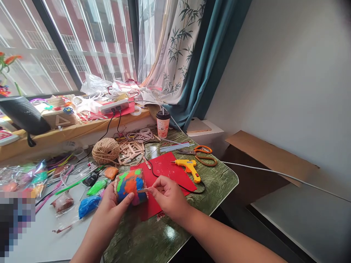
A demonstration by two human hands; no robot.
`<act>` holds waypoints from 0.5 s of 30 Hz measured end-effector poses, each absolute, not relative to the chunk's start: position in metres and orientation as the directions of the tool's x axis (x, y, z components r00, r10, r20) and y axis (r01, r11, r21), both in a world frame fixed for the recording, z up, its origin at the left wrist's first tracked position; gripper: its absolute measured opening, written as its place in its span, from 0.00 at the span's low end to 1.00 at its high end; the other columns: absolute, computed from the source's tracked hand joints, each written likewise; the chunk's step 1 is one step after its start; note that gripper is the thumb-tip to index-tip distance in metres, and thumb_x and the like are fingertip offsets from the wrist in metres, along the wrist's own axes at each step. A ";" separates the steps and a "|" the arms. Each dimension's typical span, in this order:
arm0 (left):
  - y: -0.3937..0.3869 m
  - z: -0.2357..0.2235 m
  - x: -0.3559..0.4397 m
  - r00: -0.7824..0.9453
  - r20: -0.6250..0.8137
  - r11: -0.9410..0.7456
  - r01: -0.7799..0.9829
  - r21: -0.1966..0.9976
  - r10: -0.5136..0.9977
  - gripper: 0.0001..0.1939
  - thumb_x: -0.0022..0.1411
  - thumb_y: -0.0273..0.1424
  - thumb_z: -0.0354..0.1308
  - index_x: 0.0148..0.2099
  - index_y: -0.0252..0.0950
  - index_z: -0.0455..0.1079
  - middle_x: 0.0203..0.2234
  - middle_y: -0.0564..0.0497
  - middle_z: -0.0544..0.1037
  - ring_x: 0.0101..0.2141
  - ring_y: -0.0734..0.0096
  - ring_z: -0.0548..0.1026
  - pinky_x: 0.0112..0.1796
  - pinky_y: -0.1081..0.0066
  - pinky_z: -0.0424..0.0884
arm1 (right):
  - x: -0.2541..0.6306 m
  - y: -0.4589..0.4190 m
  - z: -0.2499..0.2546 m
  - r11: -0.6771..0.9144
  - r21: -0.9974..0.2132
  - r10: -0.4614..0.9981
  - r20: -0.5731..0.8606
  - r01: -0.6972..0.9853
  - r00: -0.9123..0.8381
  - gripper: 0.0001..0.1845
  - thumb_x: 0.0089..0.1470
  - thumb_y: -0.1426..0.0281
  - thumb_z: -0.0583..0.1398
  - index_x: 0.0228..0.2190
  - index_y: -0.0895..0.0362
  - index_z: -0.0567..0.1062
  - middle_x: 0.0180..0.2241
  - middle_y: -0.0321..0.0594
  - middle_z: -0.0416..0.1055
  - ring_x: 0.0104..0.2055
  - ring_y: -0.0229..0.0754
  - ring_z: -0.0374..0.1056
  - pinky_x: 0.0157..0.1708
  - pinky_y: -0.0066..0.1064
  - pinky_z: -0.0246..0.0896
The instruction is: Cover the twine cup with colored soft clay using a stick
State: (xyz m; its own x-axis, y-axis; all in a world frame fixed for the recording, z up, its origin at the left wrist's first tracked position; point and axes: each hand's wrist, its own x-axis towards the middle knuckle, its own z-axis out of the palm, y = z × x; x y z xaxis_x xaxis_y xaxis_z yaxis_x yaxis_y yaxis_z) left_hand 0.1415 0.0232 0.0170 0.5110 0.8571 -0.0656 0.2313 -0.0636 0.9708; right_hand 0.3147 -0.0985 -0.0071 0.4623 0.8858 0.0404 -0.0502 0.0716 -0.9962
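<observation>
The left hand (113, 204) grips a cylinder (131, 185) patched with colored clay above the surface (216, 188), while the right hand (171, 197) pinches a thin stick (142, 190) against its side. Beyond them, a yellow glue gun (189, 168) lies on red sheet (164, 166), with orange-handled scissors (204, 150) just beside it.

My cylinder (130, 185): I see blue, orange and green patches — irregular
Sheet (170, 175): red
Glue gun (193, 171): yellow — orange trigger (187, 169)
Tabletop (216, 186): streaky green
Plain curtain (208, 58): teal
Printed curtain (179, 54): pale, dark bamboo
</observation>
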 end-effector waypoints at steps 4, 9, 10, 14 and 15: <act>0.024 0.014 0.141 0.562 -0.126 -0.002 0.220 0.975 0.818 0.35 0.56 0.54 0.71 0.58 0.39 0.70 0.49 0.42 0.84 0.50 0.45 0.82 0.53 0.50 0.78 | 0.312 -0.096 -0.005 0.092 -0.992 0.876 0.038 -0.091 0.480 0.20 0.58 0.52 0.69 0.29 0.52 0.71 0.26 0.36 0.76 0.30 0.44 0.75 0.32 0.32 0.69; 0.024 0.011 0.139 0.572 -0.124 -0.007 0.222 0.975 0.811 0.33 0.59 0.52 0.70 0.58 0.40 0.68 0.53 0.42 0.83 0.57 0.44 0.80 0.57 0.50 0.76 | 0.314 -0.093 -0.002 0.081 -0.990 0.873 0.016 -0.113 0.487 0.21 0.56 0.51 0.70 0.29 0.52 0.71 0.25 0.35 0.75 0.30 0.44 0.75 0.32 0.32 0.69; 0.024 0.010 0.138 0.572 -0.126 -0.007 0.225 0.974 0.811 0.33 0.60 0.52 0.70 0.59 0.41 0.68 0.54 0.42 0.83 0.57 0.44 0.79 0.57 0.50 0.76 | 0.314 -0.092 -0.001 0.079 -0.990 0.872 0.012 -0.116 0.489 0.21 0.56 0.51 0.70 0.29 0.52 0.70 0.25 0.35 0.75 0.29 0.43 0.74 0.31 0.32 0.69; 0.025 0.007 0.138 0.569 -0.129 0.001 0.219 0.976 0.812 0.33 0.60 0.52 0.70 0.59 0.40 0.69 0.56 0.41 0.83 0.55 0.45 0.81 0.56 0.52 0.77 | 0.315 -0.088 0.003 0.068 -0.991 0.873 0.001 -0.120 0.487 0.22 0.55 0.50 0.70 0.28 0.52 0.70 0.22 0.32 0.71 0.26 0.41 0.71 0.29 0.31 0.67; 0.025 0.007 0.138 0.568 -0.125 -0.001 0.217 0.976 0.813 0.32 0.59 0.51 0.70 0.59 0.40 0.69 0.55 0.41 0.83 0.55 0.45 0.81 0.55 0.52 0.77 | 0.315 -0.088 0.003 0.065 -0.991 0.872 -0.001 -0.118 0.489 0.22 0.55 0.50 0.70 0.28 0.52 0.69 0.22 0.31 0.71 0.26 0.41 0.71 0.28 0.31 0.66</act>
